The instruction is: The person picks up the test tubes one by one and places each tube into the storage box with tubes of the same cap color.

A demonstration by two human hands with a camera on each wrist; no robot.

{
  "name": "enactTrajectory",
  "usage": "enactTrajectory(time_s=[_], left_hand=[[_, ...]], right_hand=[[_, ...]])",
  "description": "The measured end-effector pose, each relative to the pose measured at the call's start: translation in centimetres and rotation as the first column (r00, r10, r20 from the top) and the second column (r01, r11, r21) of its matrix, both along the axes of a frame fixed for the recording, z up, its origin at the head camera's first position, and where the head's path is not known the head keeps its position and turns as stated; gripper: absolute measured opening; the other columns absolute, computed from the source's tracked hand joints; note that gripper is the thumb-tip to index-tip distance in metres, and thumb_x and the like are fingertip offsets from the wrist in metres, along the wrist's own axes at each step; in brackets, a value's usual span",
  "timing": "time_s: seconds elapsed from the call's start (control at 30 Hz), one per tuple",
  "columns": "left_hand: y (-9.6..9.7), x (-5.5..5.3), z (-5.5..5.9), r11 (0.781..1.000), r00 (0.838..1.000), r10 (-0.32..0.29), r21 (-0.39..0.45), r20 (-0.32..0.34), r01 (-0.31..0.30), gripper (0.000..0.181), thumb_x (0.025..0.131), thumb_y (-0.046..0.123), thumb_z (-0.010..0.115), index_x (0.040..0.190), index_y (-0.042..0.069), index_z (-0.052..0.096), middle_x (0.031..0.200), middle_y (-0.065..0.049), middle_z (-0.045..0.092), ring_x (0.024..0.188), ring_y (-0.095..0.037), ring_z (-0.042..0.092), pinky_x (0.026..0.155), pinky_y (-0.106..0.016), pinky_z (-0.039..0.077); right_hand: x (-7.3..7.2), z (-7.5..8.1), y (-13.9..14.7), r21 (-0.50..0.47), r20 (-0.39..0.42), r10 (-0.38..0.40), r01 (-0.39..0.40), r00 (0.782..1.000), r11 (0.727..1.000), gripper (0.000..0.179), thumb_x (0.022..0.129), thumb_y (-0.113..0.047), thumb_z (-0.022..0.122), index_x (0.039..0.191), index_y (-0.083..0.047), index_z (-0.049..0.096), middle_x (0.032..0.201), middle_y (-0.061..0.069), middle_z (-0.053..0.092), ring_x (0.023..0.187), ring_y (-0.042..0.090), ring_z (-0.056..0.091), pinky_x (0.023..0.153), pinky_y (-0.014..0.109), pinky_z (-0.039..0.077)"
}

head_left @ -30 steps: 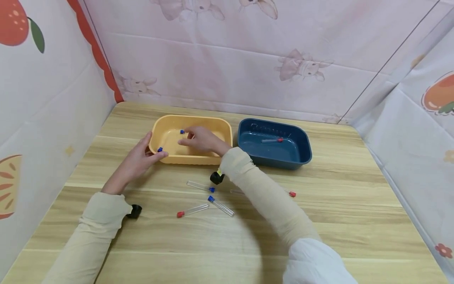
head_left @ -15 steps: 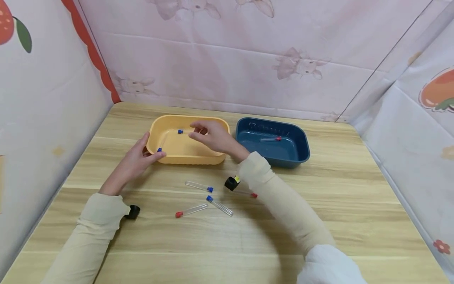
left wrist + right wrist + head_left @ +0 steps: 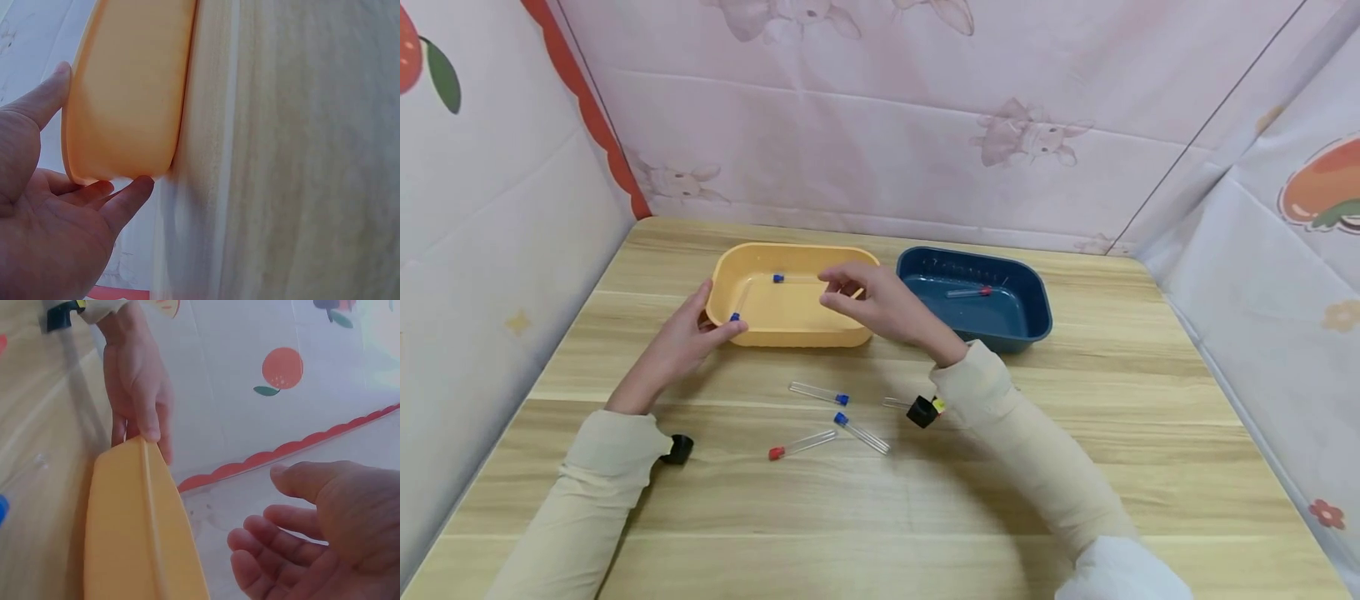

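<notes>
My left hand [image 3: 683, 346] holds the near-left corner of the yellow bin [image 3: 801, 338], its thumb at the rim and its fingers against the end wall. Inside that bin lie two clear test tubes, one with a blue cap [image 3: 778, 278] toward the back and one with a blue cap [image 3: 735, 317] beside my left thumb. My right hand [image 3: 883, 304] hovers over the bin's right end, fingers loosely bent; the right wrist view shows nothing between them. To the right, the dark blue bin [image 3: 1009, 340] contains a red-capped test tube [image 3: 968, 292].
On the wooden table [image 3: 760, 525], in front of the bins, lie two blue-capped test tubes [image 3: 818, 393] and a red-capped test tube [image 3: 802, 445]. Another tube [image 3: 895, 402] is partly covered by the right wrist camera [image 3: 922, 412]. Printed cloth walls [image 3: 850, 183] surround the table.
My right hand has drawn back to the right, away from the blue-capped tube at the rear of the yellow bin. The left hand keeps its hold on the corner.
</notes>
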State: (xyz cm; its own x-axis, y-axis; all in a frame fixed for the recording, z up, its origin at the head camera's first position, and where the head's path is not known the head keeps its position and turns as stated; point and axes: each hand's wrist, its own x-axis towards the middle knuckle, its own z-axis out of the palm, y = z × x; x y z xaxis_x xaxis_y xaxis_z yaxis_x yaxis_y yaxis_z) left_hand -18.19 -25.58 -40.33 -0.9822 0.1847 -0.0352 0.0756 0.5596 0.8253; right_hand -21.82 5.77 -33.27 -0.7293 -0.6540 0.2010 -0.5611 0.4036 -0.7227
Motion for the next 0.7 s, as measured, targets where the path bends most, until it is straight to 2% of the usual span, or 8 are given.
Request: enactTrajectory(time_s=[0.17, 0.43, 0.7], left_hand=[[0.0, 0.1, 0.1, 1.0, 1.0, 0.005, -0.005, 0.006, -0.005, 0.095, 0.104, 0.032, 0.065, 0.165, 0.006, -0.003, 0.166, -0.027, 0.019, 0.144, -0.042, 0.038, 0.114, -0.054, 0.037], [0.1, 0.0, 0.0, 1.0, 1.0, -0.004, 0.008, -0.015, 0.004, 0.092, 0.104, 0.033, 0.064, 0.166, 0.006, 0.002, 0.163, -0.028, 0.027, 0.141, -0.041, 0.042, 0.112, -0.054, 0.039], [0.1, 0.1, 0.1, 1.0, 1.0, 0.009, -0.012, -0.004, -0.009, 0.096, 0.103, 0.041, 0.063, 0.166, 0.007, -0.001, 0.165, -0.028, 0.022, 0.143, -0.043, 0.039, 0.113, -0.056, 0.037]], right_hand=[[1.4, -0.2, 1.2, 0.01, -0.001, -0.018, 0.018, 1.0, 1.0, 0.034, 0.103, -0.019, 0.067, 0.132, -0.002, 0.067, 0.103, 0.003, 0.07, 0.093, 0.016, 0.061, 0.083, 0.033, 0.057], [3.4, -0.9, 3.1, 0.026, 0.02, -0.06, 0.06, 0.998, 0.998, 0.03, 0.101, -0.018, 0.069, 0.127, -0.004, 0.071, 0.1, 0.001, 0.071, 0.09, 0.015, 0.063, 0.079, 0.032, 0.058], [5.4, -2.5, 4.5, 0.044, 0.063, -0.074, 0.071, 0.995, 0.997, 0.027, 0.099, -0.015, 0.071, 0.124, -0.004, 0.073, 0.099, 0.0, 0.071, 0.089, 0.013, 0.064, 0.078, 0.028, 0.057]])
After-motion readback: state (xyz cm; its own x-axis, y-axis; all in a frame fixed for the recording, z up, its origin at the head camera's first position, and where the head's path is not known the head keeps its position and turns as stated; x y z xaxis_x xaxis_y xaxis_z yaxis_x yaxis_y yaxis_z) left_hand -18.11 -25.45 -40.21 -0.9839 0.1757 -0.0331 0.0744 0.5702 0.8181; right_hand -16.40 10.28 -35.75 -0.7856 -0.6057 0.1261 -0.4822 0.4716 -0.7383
